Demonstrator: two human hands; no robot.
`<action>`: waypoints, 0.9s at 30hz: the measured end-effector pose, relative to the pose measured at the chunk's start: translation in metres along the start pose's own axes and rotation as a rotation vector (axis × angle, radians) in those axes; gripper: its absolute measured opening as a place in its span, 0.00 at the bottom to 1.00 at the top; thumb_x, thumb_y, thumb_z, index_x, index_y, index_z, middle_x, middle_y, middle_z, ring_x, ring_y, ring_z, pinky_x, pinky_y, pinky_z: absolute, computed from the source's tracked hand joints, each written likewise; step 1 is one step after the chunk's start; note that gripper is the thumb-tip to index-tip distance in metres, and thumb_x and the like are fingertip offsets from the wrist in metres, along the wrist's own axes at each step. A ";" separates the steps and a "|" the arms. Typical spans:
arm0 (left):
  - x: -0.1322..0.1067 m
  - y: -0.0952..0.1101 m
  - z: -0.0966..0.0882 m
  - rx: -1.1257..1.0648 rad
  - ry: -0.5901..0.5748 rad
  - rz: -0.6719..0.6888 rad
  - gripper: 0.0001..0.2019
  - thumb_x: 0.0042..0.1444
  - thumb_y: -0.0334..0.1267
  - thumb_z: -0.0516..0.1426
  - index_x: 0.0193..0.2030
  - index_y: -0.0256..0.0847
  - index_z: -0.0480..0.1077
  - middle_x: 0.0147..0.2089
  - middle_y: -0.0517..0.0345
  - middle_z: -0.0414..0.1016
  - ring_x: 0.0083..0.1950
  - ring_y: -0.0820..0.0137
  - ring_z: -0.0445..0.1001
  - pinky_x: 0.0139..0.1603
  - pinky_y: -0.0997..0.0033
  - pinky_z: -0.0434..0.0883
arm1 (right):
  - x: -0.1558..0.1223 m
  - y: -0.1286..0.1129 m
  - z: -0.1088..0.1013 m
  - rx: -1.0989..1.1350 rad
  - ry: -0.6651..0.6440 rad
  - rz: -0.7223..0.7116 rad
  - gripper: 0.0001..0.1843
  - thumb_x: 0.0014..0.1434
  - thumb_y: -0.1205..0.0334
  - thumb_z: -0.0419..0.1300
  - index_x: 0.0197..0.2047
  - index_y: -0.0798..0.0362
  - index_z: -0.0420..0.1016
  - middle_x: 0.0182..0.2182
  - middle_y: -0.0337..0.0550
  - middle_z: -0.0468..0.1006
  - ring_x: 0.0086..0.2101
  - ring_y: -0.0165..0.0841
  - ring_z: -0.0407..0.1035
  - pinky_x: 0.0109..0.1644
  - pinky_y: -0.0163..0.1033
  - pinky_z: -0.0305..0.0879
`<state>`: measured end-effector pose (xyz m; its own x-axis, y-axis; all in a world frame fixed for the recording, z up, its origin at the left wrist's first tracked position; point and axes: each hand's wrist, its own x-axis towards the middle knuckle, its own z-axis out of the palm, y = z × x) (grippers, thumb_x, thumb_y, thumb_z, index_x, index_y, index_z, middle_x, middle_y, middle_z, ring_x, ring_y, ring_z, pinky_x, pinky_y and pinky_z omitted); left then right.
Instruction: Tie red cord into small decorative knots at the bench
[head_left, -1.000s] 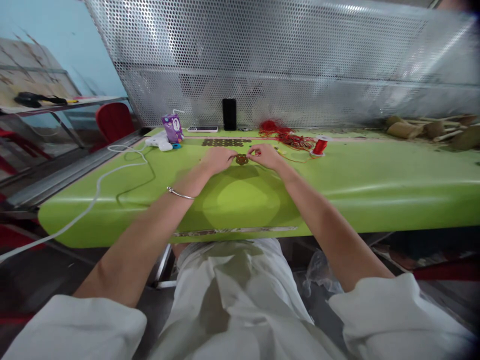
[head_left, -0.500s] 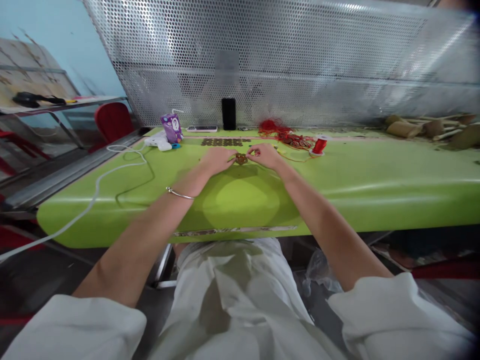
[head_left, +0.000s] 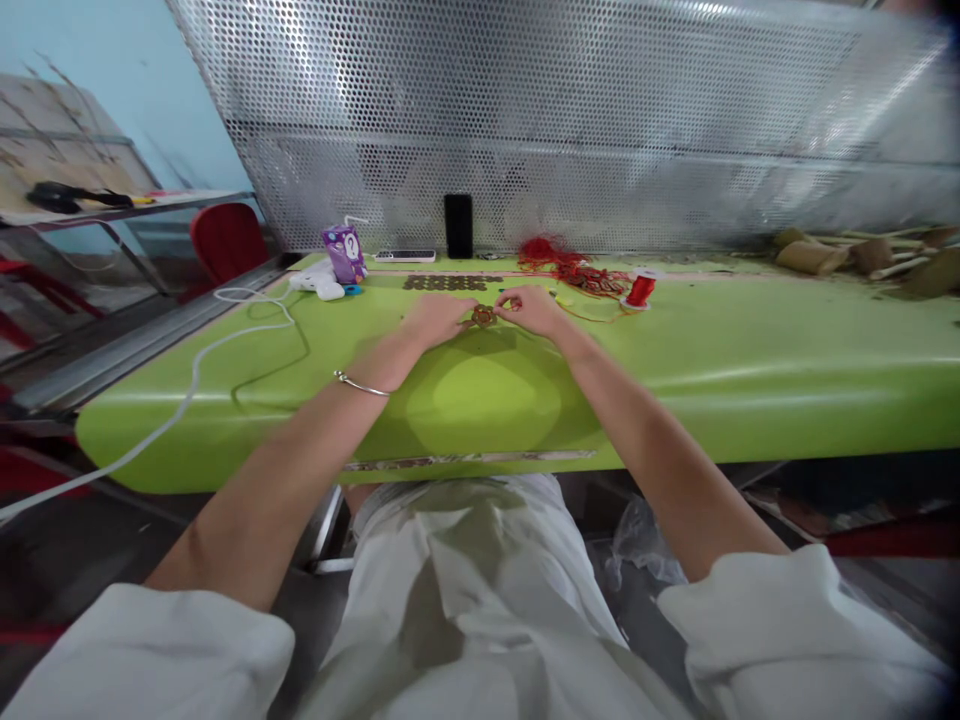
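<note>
A small brown piece (head_left: 484,316), rounded with a lobed outline like a ring of coins, is between my two hands just above the green tabletop. My left hand (head_left: 441,320) grips its left edge with thumb and fingers. On the other side my right hand (head_left: 534,310) is closed in a pinch at the piece's right edge; what lies between those fingertips is too small to make out. Behind the hands, several brown round discs (head_left: 450,283) lie in rows. A spool of red thread (head_left: 640,290) stands to the right, a thin thread running from it toward my right hand.
Red cords with brown pieces (head_left: 577,272) lie in a heap at the back. A black phone (head_left: 458,226) leans on the perforated metal panel (head_left: 637,130). At left are a purple box (head_left: 344,254) and a white cable (head_left: 196,370). Wooden pieces (head_left: 862,255) lie far right.
The brown piece has turned slightly between my fingers, showing more of its lobed face. Both hands stay in nearly the same place.
</note>
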<state>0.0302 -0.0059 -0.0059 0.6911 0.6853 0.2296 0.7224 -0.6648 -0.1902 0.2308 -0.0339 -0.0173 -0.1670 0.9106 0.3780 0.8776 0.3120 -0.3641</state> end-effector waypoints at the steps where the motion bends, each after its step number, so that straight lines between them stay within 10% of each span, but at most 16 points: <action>1: 0.000 0.000 0.000 0.001 0.003 0.002 0.19 0.65 0.45 0.53 0.60 0.43 0.71 0.44 0.43 0.80 0.44 0.52 0.78 0.40 0.64 0.68 | 0.000 0.000 0.000 -0.005 -0.003 -0.002 0.12 0.60 0.62 0.60 0.43 0.55 0.83 0.28 0.43 0.75 0.27 0.31 0.60 0.34 0.36 0.52; 16: 0.000 -0.001 0.003 -0.061 0.048 -0.011 0.26 0.63 0.53 0.54 0.63 0.42 0.66 0.40 0.45 0.79 0.41 0.53 0.77 0.39 0.64 0.67 | 0.000 -0.001 0.000 -0.029 0.011 -0.003 0.13 0.60 0.60 0.59 0.44 0.55 0.83 0.29 0.45 0.77 0.27 0.31 0.62 0.35 0.37 0.55; 27: 0.000 -0.002 -0.003 -0.099 0.074 -0.104 0.17 0.67 0.42 0.47 0.44 0.40 0.77 0.38 0.46 0.79 0.41 0.55 0.76 0.39 0.62 0.68 | 0.004 0.005 0.001 -0.037 0.057 0.029 0.14 0.62 0.53 0.60 0.42 0.53 0.83 0.33 0.49 0.80 0.34 0.37 0.70 0.39 0.39 0.60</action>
<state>0.0287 -0.0056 -0.0029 0.6067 0.7304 0.3137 0.7816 -0.6201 -0.0680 0.2337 -0.0285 -0.0183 -0.1167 0.9019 0.4159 0.8979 0.2748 -0.3439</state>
